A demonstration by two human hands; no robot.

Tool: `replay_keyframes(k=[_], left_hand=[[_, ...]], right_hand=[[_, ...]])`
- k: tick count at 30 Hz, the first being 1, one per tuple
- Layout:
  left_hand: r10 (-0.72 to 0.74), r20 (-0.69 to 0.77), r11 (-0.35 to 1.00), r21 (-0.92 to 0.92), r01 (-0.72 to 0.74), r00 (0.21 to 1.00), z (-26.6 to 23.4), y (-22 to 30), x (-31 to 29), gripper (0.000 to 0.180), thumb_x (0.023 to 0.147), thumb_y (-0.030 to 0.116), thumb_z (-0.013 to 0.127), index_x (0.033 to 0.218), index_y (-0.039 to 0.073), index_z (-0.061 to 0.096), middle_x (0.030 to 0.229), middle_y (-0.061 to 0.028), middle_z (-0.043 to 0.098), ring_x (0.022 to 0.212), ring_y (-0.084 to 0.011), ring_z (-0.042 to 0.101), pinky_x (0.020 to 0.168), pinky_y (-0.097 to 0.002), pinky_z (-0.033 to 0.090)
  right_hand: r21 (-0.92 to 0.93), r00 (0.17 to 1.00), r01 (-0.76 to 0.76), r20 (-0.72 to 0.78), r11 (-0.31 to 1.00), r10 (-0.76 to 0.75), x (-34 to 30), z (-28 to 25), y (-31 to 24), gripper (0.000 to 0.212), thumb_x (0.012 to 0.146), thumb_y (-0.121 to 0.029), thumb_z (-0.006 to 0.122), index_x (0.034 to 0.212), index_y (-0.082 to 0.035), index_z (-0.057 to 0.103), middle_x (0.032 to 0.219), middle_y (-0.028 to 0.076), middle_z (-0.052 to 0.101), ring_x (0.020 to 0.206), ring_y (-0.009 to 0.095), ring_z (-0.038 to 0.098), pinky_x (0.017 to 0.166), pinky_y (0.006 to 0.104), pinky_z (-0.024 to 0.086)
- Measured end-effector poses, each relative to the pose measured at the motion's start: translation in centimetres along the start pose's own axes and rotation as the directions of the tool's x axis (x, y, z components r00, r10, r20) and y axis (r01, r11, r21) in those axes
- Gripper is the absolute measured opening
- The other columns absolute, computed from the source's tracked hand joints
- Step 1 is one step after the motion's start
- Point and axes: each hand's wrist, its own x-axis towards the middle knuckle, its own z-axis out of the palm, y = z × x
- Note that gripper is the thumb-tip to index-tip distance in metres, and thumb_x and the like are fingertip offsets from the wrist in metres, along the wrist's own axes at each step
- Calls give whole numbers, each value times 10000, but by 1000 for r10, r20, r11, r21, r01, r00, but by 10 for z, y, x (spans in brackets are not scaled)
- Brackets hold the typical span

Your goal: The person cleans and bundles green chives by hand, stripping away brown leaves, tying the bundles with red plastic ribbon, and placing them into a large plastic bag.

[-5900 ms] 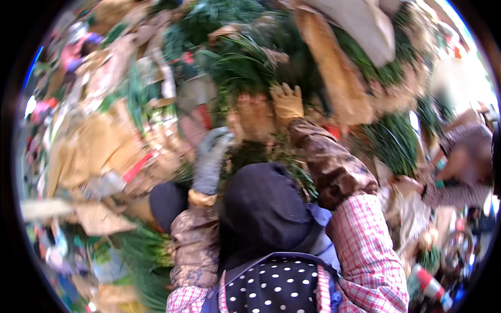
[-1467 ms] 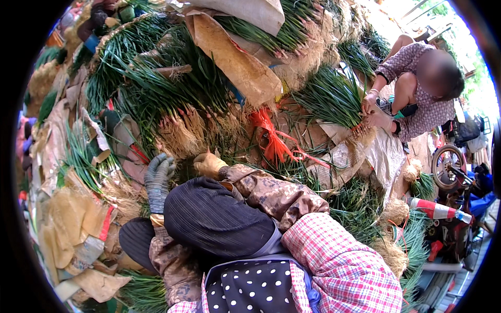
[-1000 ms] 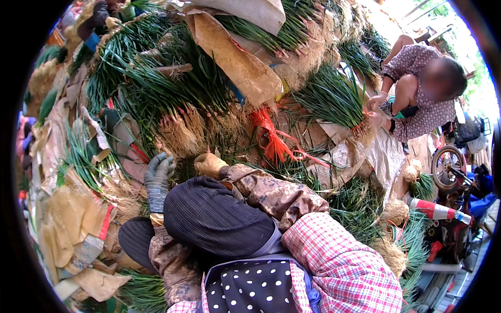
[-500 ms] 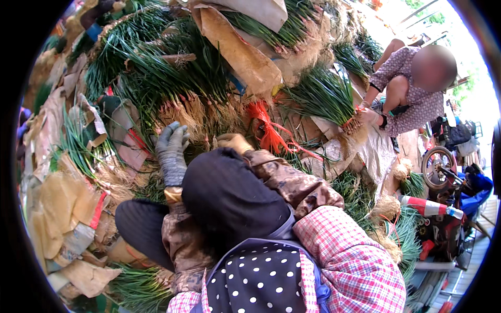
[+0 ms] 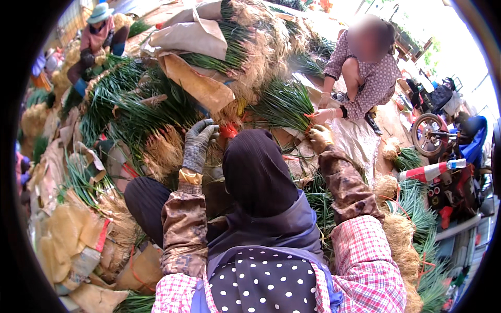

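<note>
My right hand [image 5: 321,139], in a yellowish glove, is closed at the root end of a bundle of spring onions [image 5: 284,104], beside its red-orange tie. A co-worker's gloved hand [image 5: 324,115] is on the same bundle; my glove hides part of the roots. My left hand [image 5: 200,140], in a grey glove over a yellow cuff, is raised with bent, parted fingers and nothing visible in it. Closest to it is a pile of spring onions with pale roots [image 5: 166,151]. Dark cloth [image 5: 255,167] hides the ground between my arms.
The co-worker [image 5: 365,78] crouches at the upper right. Another person in a pale blue hat [image 5: 102,44] sits far left. Brown paper sheets [image 5: 195,86] cover stacked onions ahead. Right stand a motorbike wheel [image 5: 429,134] and a red-white cone [image 5: 425,171]; more root bundles [image 5: 402,240] lie below.
My right hand has gone from the pile in front to the co-worker's bundle at the right. My left hand has lifted and shifted right. The view has turned, bringing the hatted person in.
</note>
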Motion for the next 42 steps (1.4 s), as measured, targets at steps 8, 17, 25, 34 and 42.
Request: replay_keyframes(k=[8,17,25,34,42], left_hand=[[-74,231,934,356,-14,970,70,32,10,243,838,163,552,1054,51,541,911,-48,631,726,-116,603,644,-246,488],[-298,384,876,474,91,874,157,-9,62,262,809,114,588,1050,28,536,894,-68,624,744,-123,595,651,-249,486],[-387,501,838,542,68,774,214,-150,124,370,769,132,623,1100,18,503,885,-63,596,765,-114,575,667,-238,475],[-210,444,691,697,-189,871,306,-296,164,626,691,203,674,1228,54,389,957,-153,554,840,-276,558,751,-356,451],[38,338,661,697,-277,940,357,-309,188,531,674,184,696,1134,38,473,910,-147,521,801,-276,544,707,-368,447]], right_hand=[[-264,986,-12,-165,964,-33,78,-63,18,312,763,-165,598,1059,-70,572,856,35,603,736,139,561,579,298,458],[-295,991,33,-113,955,-69,130,-101,54,329,783,-170,570,1090,-52,547,855,32,600,751,153,569,646,304,444],[-870,983,-14,-102,493,-151,93,-116,26,366,795,-290,486,1075,-68,563,956,204,597,906,370,554,811,390,434],[-958,993,-101,-113,268,-30,115,-108,14,438,831,-304,491,1214,-100,428,1037,211,557,949,359,532,813,408,431],[-826,964,-235,-266,512,14,151,-127,32,419,833,-241,546,1156,20,484,1137,180,532,1039,252,516,887,309,397]])
